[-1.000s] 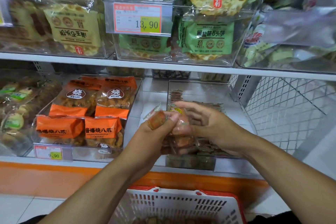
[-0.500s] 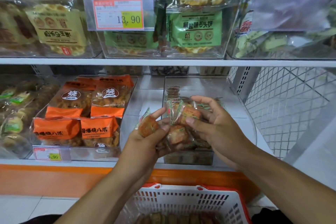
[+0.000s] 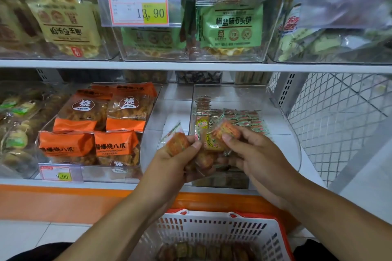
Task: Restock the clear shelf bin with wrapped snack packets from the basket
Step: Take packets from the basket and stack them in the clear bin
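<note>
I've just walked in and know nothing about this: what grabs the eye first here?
Two hands meet mid-frame, the left hand and right hand each gripping wrapped snack packets over the clear shelf bin. Bright orange snack bags fill the bin to the left, and a white basket with a red rim waits below.

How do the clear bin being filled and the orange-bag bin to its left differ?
The clear shelf bin holds small wrapped snack packets in back rows, its floor partly bare; the orange-bag bin is packed with large orange bags. The orange-bag bin shows a price tag; none shows on the other. Both are clear plastic on one shelf.
</note>
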A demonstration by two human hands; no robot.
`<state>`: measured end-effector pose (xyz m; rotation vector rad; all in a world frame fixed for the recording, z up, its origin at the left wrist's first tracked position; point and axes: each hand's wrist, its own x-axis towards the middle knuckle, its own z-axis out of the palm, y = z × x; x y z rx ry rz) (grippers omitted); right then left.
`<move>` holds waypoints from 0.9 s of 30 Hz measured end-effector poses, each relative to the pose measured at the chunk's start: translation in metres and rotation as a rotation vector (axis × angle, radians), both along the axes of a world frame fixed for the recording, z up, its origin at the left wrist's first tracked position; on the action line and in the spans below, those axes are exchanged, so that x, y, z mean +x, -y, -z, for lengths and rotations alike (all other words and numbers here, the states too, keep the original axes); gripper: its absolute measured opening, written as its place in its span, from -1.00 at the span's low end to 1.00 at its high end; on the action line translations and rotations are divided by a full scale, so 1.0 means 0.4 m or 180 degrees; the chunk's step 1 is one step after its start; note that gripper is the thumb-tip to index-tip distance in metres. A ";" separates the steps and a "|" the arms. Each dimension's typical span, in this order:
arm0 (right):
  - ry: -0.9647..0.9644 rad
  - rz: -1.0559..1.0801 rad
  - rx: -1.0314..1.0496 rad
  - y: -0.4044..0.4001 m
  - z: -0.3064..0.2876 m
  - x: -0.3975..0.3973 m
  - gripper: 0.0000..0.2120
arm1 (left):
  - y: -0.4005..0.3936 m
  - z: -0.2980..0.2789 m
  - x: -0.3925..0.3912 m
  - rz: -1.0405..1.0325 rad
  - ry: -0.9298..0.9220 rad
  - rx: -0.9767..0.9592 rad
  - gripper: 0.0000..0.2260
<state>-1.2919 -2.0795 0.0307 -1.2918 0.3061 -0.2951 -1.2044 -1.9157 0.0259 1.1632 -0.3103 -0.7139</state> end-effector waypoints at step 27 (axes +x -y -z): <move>-0.0568 -0.0833 -0.2644 0.062 -0.054 -0.033 -0.41 | -0.017 -0.016 0.003 0.0237 0.0210 0.0455 -0.88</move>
